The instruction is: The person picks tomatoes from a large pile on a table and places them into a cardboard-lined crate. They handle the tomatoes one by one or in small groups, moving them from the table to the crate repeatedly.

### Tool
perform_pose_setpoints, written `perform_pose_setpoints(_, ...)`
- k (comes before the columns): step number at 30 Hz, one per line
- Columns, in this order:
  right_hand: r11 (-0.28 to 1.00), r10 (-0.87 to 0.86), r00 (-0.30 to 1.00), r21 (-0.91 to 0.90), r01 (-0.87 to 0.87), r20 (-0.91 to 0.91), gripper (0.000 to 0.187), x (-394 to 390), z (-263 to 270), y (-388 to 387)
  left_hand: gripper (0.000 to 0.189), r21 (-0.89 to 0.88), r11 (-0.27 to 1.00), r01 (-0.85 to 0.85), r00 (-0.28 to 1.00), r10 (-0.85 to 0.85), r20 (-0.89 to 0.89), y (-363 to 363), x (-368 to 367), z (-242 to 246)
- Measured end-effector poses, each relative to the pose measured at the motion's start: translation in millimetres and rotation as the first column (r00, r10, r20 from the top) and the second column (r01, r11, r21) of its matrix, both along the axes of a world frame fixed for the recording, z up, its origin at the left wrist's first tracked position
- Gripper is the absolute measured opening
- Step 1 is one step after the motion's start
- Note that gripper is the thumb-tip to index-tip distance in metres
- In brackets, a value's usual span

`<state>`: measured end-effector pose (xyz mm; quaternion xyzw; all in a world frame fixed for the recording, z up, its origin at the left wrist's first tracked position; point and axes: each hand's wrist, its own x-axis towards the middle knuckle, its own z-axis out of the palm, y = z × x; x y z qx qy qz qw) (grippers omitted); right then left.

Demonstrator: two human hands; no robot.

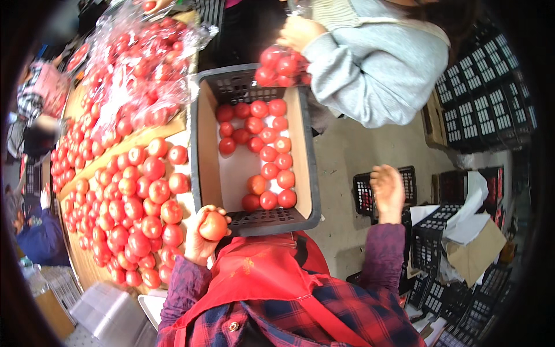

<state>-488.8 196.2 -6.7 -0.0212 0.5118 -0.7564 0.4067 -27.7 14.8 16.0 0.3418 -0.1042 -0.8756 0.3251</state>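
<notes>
My left hand (201, 236) is closed around a tomato (213, 226) by the near left corner of a black plastic crate (315, 208). The crate has cardboard-lined sides, and tomatoes (269, 154) lie in it along the far end, right side and near end. Pale lining shows at its centre left. Off to the right, my right hand (387, 188) is held out above a small black basket (363, 186) low on the floor; its fingers are loosely curled and nothing shows in it. A heap of loose tomatoes (134, 204) covers the wooden table (73, 243) at left.
Across the crate, a person in a grey sleeve (373, 78) holds a clear bag of tomatoes (284, 65) over its far right corner. A wooden divider (125, 141) splits the table; plastic film (143, 91) covers tomatoes beyond it. Stacked black crates (481, 95) stand at right.
</notes>
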Motion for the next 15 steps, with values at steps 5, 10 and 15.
perform_pose_setpoints(5, 0.492, 0.870, 0.419, 0.393, -0.776, -0.262, 0.032, 148, 10, -159, 0.034, 0.116, 0.987, -0.111, 0.989, 0.121, -0.082, 6, 8, -10)
perform_pose_setpoints(10, -0.007, 0.989, -0.148, 0.991, -0.136, -0.013, 0.038, 175, -91, -214, 0.038, 0.107, 0.983, -0.148, 0.986, 0.156, -0.064, 16, 28, -9)
perform_pose_setpoints(15, 0.188, 0.968, -0.233, 0.873, 0.450, -0.089, 0.034, 195, -205, -165, 0.035, 0.136, 0.973, -0.185, 0.972, 0.201, -0.120, 23, 36, -16)
